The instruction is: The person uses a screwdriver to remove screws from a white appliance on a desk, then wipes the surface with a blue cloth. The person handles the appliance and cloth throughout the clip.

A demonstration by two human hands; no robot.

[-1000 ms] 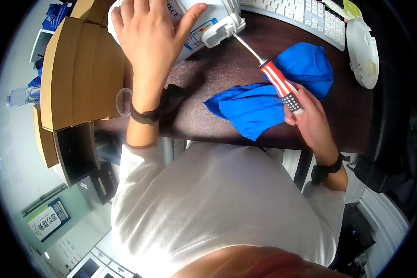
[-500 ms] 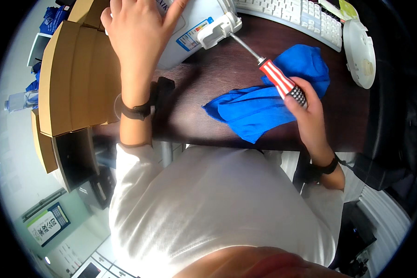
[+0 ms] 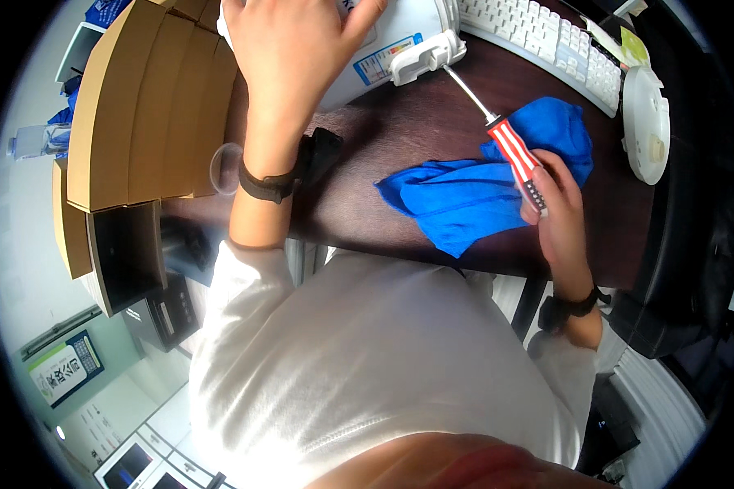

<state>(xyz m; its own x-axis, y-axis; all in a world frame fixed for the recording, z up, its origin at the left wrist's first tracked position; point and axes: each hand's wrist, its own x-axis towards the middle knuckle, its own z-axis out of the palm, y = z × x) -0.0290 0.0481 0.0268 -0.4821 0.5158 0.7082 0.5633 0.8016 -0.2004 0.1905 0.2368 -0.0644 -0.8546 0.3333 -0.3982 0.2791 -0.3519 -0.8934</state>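
At the top of the view lies a white and pale grey appliance [image 3: 338,96] with a colourful label; its far part is cut off. My left hand [image 3: 289,49] rests on it, thumb spread away from the fingers, whose tips leave the picture. A white plastic bracket-like part [image 3: 428,57] juts from the appliance's near right side. My right hand [image 3: 561,200] grips a screwdriver [image 3: 514,147] by its red-and-white striped handle with a starred end. The shaft slants up and left, its tip at the white part. Under the handle lies a crumpled blue cloth [image 3: 457,200].
A white keyboard [image 3: 546,41] lies beyond the cloth. To its right is a white round cover [image 3: 647,126]. Brown cardboard boxes [image 3: 130,114] stand at the left, beside the dark brown desk [image 3: 342,216]. A clear round piece [image 3: 225,169] sits near my left wrist.
The whole view has shifted, so the desk items appear farther right. The screwdriver handle has turned, and my right fingers have shifted around it. My left hand stays on the appliance.
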